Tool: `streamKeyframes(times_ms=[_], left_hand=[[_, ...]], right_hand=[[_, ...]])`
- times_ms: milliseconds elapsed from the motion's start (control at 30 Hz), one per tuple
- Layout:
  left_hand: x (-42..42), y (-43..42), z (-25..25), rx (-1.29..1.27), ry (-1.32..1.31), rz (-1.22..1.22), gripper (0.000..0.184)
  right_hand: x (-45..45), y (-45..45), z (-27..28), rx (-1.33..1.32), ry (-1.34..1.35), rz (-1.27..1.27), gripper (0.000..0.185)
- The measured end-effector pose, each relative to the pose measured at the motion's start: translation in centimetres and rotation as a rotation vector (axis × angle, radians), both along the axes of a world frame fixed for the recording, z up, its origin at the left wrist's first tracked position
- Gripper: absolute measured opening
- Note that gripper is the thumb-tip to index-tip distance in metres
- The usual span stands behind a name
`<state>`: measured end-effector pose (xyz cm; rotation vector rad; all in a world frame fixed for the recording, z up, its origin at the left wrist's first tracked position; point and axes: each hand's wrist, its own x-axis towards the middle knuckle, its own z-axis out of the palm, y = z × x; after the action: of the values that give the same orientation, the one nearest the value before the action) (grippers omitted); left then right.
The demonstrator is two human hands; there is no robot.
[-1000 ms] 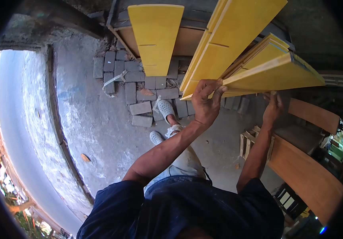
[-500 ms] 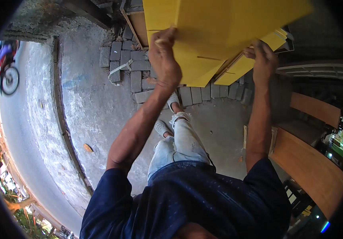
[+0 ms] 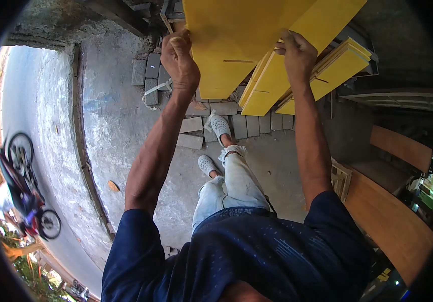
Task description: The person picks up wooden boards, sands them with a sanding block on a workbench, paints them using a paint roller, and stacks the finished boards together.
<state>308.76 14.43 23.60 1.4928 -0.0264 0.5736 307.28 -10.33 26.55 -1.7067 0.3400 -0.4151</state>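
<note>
A large yellow board [image 3: 236, 38] stands in front of me at the top of the view, with a narrow slot near its lower edge. Closed around its left edge is my left hand [image 3: 181, 60], fingers partly behind the board. My right hand [image 3: 297, 55] pinches the opposite edge. Right of and beneath that hand, more yellow boards [image 3: 267, 95] lean together, their lower ends resting near the paving blocks. Another bundle of yellow boards [image 3: 345, 68] sits farther right, beside my right wrist.
Grey paving blocks [image 3: 246, 126] lie just beyond my shoes [image 3: 220, 127]. A white strip [image 3: 156, 89] rests on the blocks at left. Brown wooden panels [image 3: 387, 216] stand on the right. Past the concrete curb, a motorcycle with a rider [image 3: 27, 196] is on the road.
Both hands have shifted left with the yellow board, which hangs more upright. The boards behind it at right now show more. On the road, the first motorcycle is gone from its spot and one appears lower.
</note>
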Motion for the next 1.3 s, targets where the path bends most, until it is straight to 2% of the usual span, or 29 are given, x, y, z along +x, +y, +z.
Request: streamKeyframes(times_ms=[100,433,500,600,700,933,1067,1267,1300], left_hand=[[1.7,0.0,-0.3,-0.094,0.031,0.013,0.071],[4.4,0.2,-1.4,-0.047,0.017,0.04,0.069],[4.9,0.3,-1.5,-0.024,0.008,0.055,0.069],[5.8,0.8,-2.0,0.162,-0.055,0.085,0.068],[6.9,0.6,-2.0,0.125,-0.006,0.063,0.068],[8.6,0.9,-1.2,0.294,-0.078,0.111,0.069],[10.9,1.4,-2.6,0.261,-0.042,0.034,0.074],[13.9,1.1,-1.9,0.26,-0.044,-0.072,0.077],[14.2,1.1,-2.0,0.254,-0.041,-0.091,0.077]], right_hand=[[1.8,0.6,0.0,-0.024,0.045,-0.008,0.032],[4.7,1.0,-0.5,0.012,0.061,-0.008,0.035],[5.0,1.1,-0.6,0.0,0.074,-0.003,0.035],[5.3,1.2,-1.0,-0.023,0.059,-0.003,0.035],[5.6,1.1,-1.5,-0.021,0.03,-0.02,0.035],[6.9,1.5,-1.3,-0.028,0.072,0.009,0.039],[8.8,1.2,-1.0,-0.059,0.116,0.008,0.039],[11.4,-0.4,-1.6,-0.177,0.105,0.152,0.057],[11.6,-0.4,-1.7,-0.197,0.1,0.154,0.05]])
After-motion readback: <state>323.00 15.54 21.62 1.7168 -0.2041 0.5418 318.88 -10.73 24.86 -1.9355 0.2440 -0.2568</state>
